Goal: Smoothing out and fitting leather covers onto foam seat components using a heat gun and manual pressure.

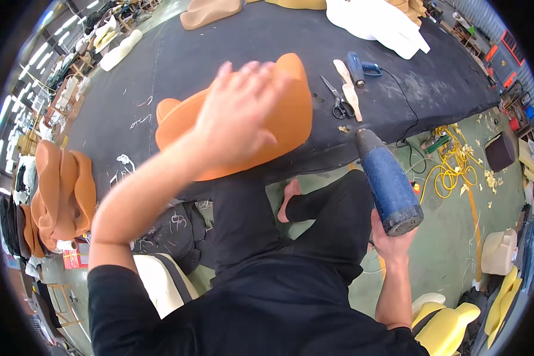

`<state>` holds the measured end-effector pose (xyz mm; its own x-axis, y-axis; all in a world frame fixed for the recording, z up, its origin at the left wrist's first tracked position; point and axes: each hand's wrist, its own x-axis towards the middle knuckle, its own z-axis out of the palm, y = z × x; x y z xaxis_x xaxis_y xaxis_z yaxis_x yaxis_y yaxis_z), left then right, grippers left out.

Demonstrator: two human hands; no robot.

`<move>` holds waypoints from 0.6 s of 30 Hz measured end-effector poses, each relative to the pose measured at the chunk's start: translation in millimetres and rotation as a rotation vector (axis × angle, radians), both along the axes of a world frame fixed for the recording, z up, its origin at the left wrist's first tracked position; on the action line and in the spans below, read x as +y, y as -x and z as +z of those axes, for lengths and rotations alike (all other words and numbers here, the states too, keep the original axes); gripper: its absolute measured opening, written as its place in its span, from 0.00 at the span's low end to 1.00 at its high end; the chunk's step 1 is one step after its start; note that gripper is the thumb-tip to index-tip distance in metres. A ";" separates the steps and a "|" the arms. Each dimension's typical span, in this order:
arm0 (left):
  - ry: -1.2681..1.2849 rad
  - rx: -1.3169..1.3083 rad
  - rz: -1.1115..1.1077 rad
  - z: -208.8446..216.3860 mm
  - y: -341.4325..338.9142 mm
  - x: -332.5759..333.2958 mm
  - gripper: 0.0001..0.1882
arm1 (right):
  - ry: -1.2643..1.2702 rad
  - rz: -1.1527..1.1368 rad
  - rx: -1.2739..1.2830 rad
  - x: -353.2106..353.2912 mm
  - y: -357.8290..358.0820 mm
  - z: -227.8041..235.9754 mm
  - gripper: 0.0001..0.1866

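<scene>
An orange, curved padded seat cover (291,115) lies at the table's near edge, in front of me. Over its middle is my left hand (237,110), palm down with the fingers stretched out and slightly blurred; whether it touches the surface I cannot tell. Off to the right, my right hand (394,240) grips a blue heat gun (391,184) whose dark nozzle points toward the table. Its handle is mostly hidden behind the body. Black-handled scissors (341,107) lie right of the seat cover, beside a pale, uneven strip (349,89).
Another blue heat gun (356,68) with a black cord rests on the dark-covered table (219,47). White foam (377,26) and a tan piece (210,13) sit at the back. Orange padded covers (62,190) are stacked at left. A yellow cable (454,169) lies coiled on the floor.
</scene>
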<state>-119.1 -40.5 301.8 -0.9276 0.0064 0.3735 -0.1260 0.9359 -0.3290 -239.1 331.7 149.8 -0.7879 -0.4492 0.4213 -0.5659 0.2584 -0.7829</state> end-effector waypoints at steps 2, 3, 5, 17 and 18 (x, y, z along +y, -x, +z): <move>-0.236 -0.291 0.262 40.9 15.6 -31.6 0.54 | -0.020 -0.003 0.100 1.8 0.8 -4.7 0.29; -0.336 -0.445 0.301 56.0 14.2 -46.4 0.52 | -0.020 -0.020 0.139 3.3 0.5 -7.9 0.29; -0.515 -0.551 0.263 67.6 5.1 -71.6 0.48 | -0.021 -0.085 0.184 6.5 1.7 -14.4 0.27; -0.998 -0.432 0.271 94.6 69.6 -124.0 0.40 | 0.035 -0.131 0.039 -19.5 32.2 -20.2 0.29; -0.881 -0.299 0.303 106.7 93.2 -133.8 0.37 | 0.108 -0.095 -0.103 -24.0 36.6 -17.8 0.31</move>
